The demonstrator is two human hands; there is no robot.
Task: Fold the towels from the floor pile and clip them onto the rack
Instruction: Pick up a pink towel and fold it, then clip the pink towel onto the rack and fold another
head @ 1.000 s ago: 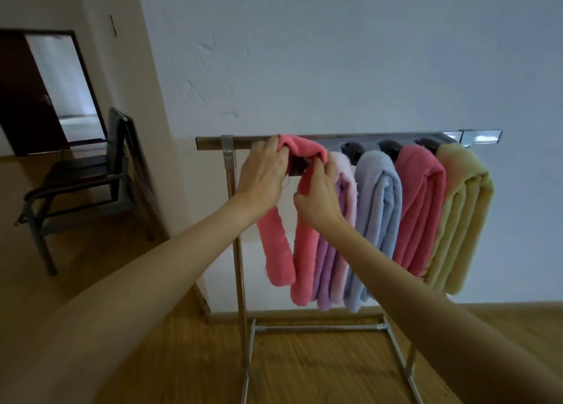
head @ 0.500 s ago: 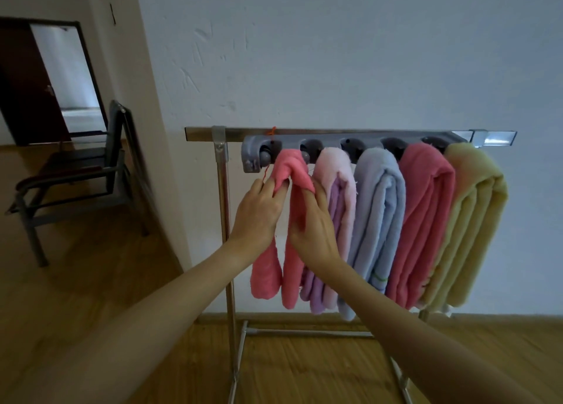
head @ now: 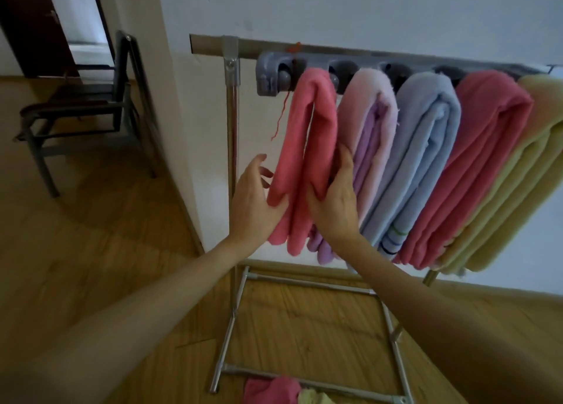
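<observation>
Hanging folded from the leftmost clip of the grey clip strip (head: 274, 77), the pink towel (head: 301, 160) sits between both hands. Left hand (head: 254, 202) rests fingers-straight against the towel's left edge, thumb under the lower fold — relaxed, not gripping. Right hand (head: 333, 202) presses flat on the towel's right side, fingers extended upward, thumb tucked into the fold; also loose. Just right of the right hand hang the lilac towel (head: 368, 135), light blue towel (head: 417, 160), a second pink-red towel (head: 475, 160) and yellow towel (head: 524, 184), all clipped along the metal rack (head: 231, 123). Below the hands, at the rack's base on the wood floor (head: 91, 251) — the floor pile (head: 274, 390), pink and yellow cloth showing. Far left of the left hand, a dark chair (head: 91, 105) near a doorway.
</observation>
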